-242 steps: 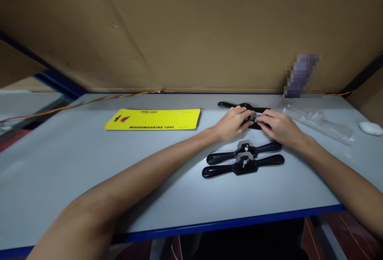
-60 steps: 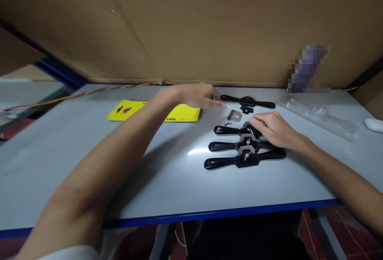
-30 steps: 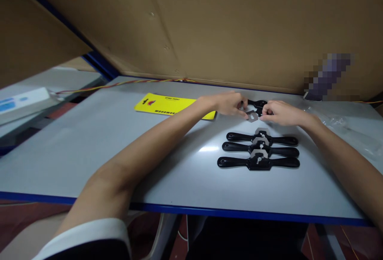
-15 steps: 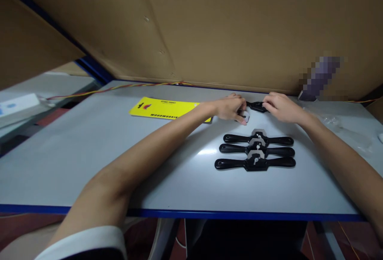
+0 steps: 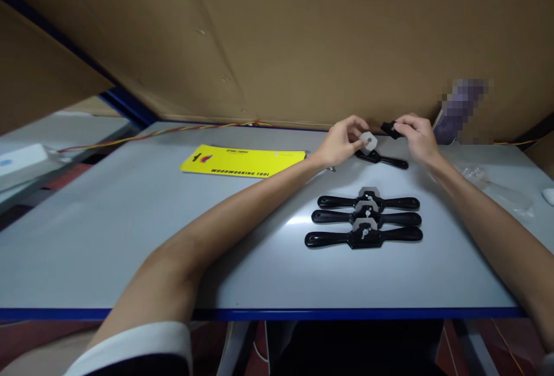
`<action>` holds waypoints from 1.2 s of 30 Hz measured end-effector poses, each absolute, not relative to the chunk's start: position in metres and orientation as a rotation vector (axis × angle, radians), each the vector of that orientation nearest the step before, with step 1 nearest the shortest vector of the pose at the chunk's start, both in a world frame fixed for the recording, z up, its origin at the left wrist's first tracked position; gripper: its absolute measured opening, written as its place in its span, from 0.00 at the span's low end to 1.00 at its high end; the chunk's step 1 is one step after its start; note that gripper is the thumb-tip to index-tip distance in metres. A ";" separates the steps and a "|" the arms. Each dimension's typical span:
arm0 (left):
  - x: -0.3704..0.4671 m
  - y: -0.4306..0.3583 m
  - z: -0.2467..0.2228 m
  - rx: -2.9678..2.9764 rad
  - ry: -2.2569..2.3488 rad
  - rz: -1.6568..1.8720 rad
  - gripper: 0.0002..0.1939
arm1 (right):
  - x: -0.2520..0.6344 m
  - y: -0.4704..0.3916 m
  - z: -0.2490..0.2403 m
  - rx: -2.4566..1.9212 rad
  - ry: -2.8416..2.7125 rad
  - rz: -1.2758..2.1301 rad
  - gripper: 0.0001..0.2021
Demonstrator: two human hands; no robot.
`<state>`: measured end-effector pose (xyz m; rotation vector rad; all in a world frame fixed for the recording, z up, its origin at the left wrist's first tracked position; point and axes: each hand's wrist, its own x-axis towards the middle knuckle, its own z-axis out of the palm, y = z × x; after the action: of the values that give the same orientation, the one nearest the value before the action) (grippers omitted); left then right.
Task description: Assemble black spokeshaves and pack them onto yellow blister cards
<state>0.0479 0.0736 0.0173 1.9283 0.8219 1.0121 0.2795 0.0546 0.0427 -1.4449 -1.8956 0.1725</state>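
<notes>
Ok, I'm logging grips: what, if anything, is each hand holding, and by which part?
Left hand: spokeshave blade, by its left edge. Right hand: black blade cap, by its right end.

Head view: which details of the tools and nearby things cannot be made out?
All in the head view:
Rear black tool: left end hidden by the left hand.
Small black part: one end covered by the right hand.
Yellow card: smallest print too small.
Purple object: pixelated.
White object: cut off by the right edge.
</notes>
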 end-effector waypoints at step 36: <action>0.056 0.071 0.012 1.380 0.663 0.837 0.15 | 0.249 0.028 0.005 -1.596 -2.123 0.064 0.14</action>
<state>0.0562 0.0707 0.0116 1.3804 0.6631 0.8369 0.2486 0.0284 0.0045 -1.5959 -2.1234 0.0641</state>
